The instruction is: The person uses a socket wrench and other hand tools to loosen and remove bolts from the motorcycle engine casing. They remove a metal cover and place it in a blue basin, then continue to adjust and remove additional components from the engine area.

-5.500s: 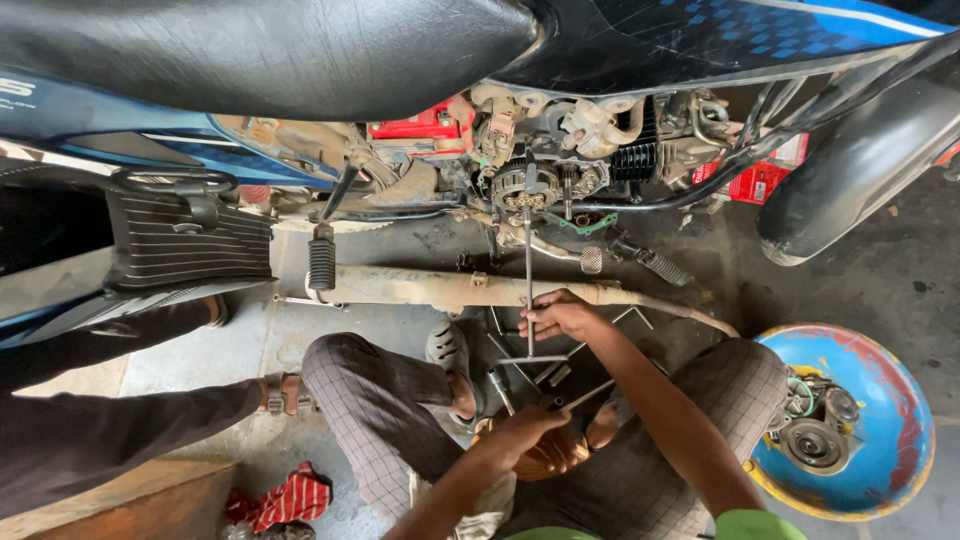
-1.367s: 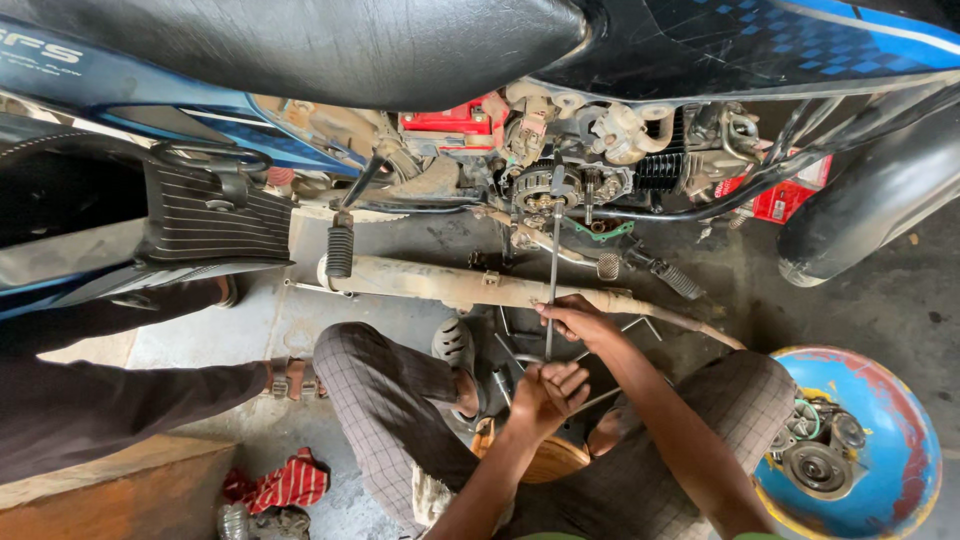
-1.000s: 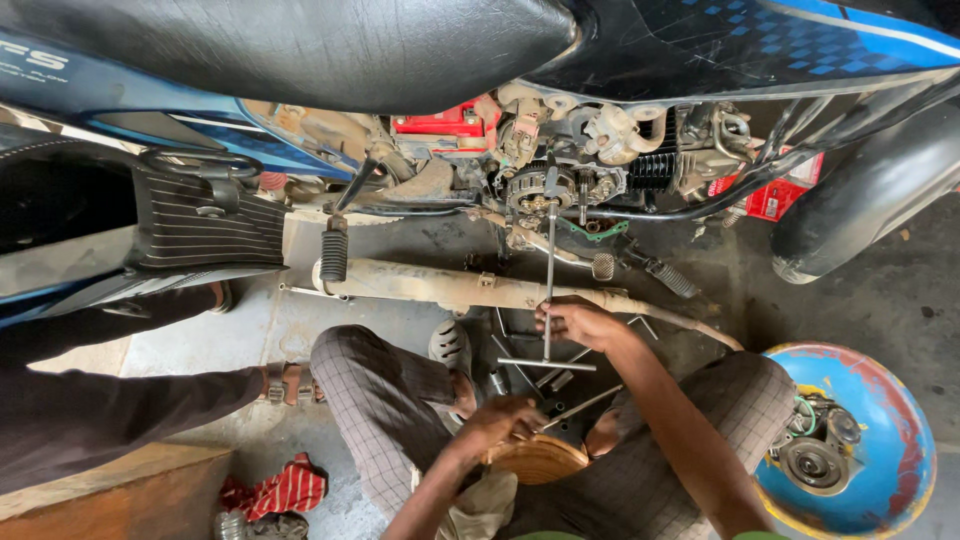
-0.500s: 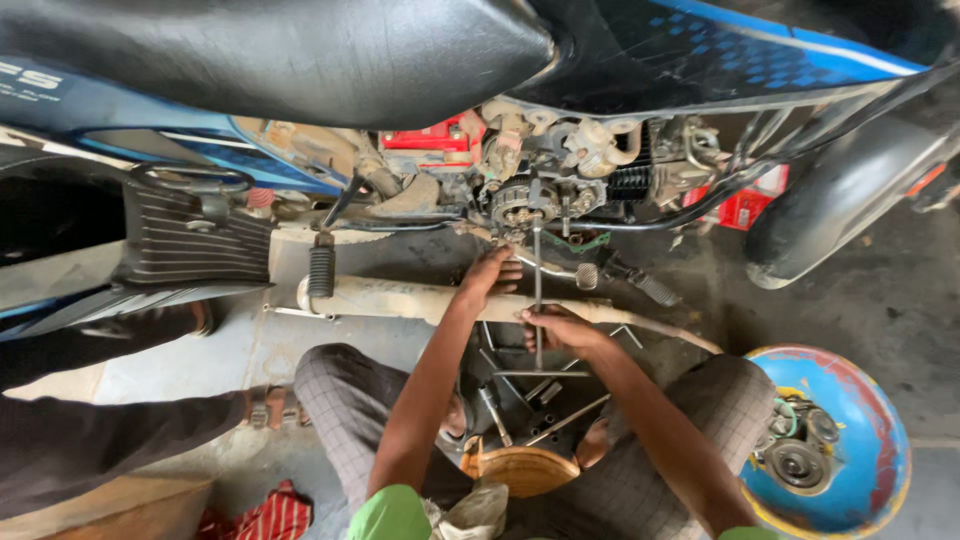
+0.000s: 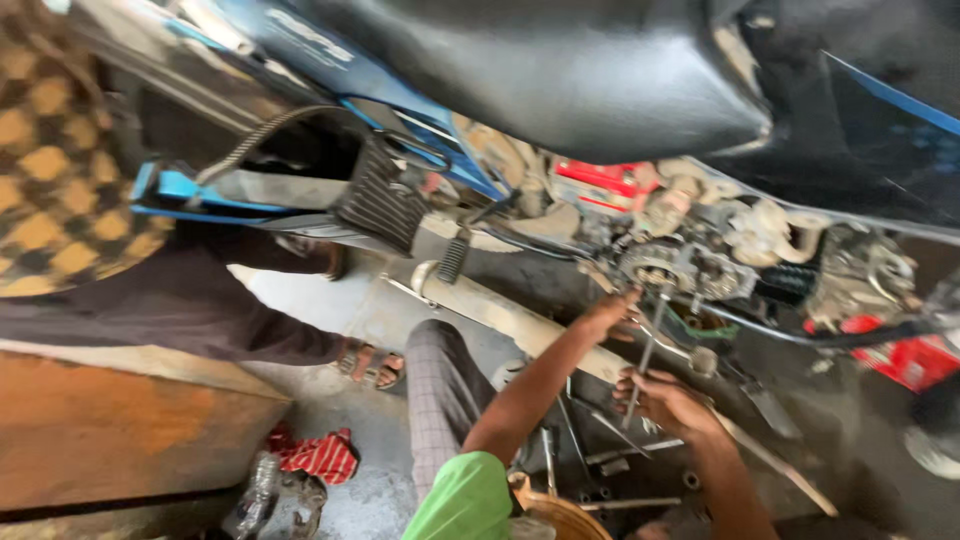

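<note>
In the head view the camera has turned to the left since half a second ago, so the motorcycle now runs slanted across the picture and a checkered cloth fills the upper left corner; the picture is also more blurred. The left hand (image 5: 612, 312) is still stretched up to the engine (image 5: 690, 265), as it was half a second ago, and its fingers touch the metal just under the round toothed part; they look half open, but the blur does not let me tell if they pinch anything. The right hand (image 5: 668, 402) is lower and closed around the lower part of the long tool (image 5: 643, 365), a thin metal rod. The long axis of the rod is nearly upright, tilted a little to the right at the top, and its upper end points into the engine beside the left hand. Just under both hands lies the exhaust pipe (image 5: 500, 310), slanted. Near the right hand, loose metal rods (image 5: 600, 455) lie on the floor (image 5: 340, 305). A sandalled foot (image 5: 372, 365) of another person stands well apart at the left.
</note>
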{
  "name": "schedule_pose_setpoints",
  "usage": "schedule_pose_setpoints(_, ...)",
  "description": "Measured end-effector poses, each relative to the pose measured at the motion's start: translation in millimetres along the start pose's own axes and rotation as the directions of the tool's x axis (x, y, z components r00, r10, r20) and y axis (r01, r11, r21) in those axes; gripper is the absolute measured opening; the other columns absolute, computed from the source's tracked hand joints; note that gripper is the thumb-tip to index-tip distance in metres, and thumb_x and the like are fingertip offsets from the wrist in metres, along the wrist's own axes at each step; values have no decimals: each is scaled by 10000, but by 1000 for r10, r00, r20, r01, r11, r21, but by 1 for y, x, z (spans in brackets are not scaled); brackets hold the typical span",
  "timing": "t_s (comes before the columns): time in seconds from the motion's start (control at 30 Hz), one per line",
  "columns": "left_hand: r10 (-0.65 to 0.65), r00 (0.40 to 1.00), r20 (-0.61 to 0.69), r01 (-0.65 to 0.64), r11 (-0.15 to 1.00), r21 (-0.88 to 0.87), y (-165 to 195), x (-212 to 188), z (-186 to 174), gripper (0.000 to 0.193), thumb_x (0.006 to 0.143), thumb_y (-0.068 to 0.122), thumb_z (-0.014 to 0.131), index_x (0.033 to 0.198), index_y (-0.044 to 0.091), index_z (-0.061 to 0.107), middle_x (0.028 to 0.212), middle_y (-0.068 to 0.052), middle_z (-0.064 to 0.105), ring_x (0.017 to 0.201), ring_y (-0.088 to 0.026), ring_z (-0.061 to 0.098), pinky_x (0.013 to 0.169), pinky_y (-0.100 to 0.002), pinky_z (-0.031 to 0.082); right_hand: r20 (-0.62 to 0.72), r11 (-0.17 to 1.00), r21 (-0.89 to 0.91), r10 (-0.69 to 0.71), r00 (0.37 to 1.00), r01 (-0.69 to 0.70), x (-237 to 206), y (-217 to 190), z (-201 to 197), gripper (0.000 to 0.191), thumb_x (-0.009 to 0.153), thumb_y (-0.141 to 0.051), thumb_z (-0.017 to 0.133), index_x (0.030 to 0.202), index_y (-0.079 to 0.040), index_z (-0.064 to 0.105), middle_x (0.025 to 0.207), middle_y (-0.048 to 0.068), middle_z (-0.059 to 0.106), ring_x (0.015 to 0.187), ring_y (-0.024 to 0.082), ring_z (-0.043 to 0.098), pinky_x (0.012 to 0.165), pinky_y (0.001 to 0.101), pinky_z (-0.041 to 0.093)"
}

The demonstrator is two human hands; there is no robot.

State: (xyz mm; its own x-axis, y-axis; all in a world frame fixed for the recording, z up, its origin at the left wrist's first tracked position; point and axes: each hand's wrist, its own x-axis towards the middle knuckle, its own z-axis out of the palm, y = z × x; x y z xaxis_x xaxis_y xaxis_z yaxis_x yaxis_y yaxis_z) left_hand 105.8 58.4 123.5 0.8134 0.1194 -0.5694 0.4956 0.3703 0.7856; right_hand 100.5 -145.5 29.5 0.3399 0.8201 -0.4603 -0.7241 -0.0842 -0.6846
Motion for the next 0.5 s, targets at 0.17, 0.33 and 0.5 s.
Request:
schedule_pose_setpoints(0.17, 1, 999, -35, -2, 1000, -8, 15, -14, 0, 807, 858, 714, 639, 1448, 173, 539, 1204, -114, 668, 953, -208, 694, 630, -412, 613, -48, 995, -97, 24, 999, -28, 15, -1, -12, 439, 900, -204, 655, 1267, 35, 623, 1212, 199, 721, 1203, 356, 666, 1027, 558, 531)
schedule_pose_setpoints(0.33, 51, 997, 54, -47, 996, -80, 25, -16, 14, 954, 870, 769, 661, 1508, 92, 453, 1288, -159, 627, 1080, -255, 657, 772, -422, 612, -96, 999, -32, -6, 995, 3, 24, 7, -11, 427, 1071, -209, 680, 1290, 108, 497, 1115, 250, 587, 1106, 433, 631, 992, 665, 502)
schedule_pose_setpoints(0.5, 158, 974, 163, -104, 949, -299, 19, -9, 20, 831, 939, 631, 671, 1468, 16, 491, 1320, -209, 615, 1128, -311, 688, 878, -445, 637, -43, 999, -34, 34, 998, -36, 19, 5, -21, 489, 859, -208, 671, 1278, 40, 623, 1224, 219, 738, 1185, 341, 687, 998, 549, 540)
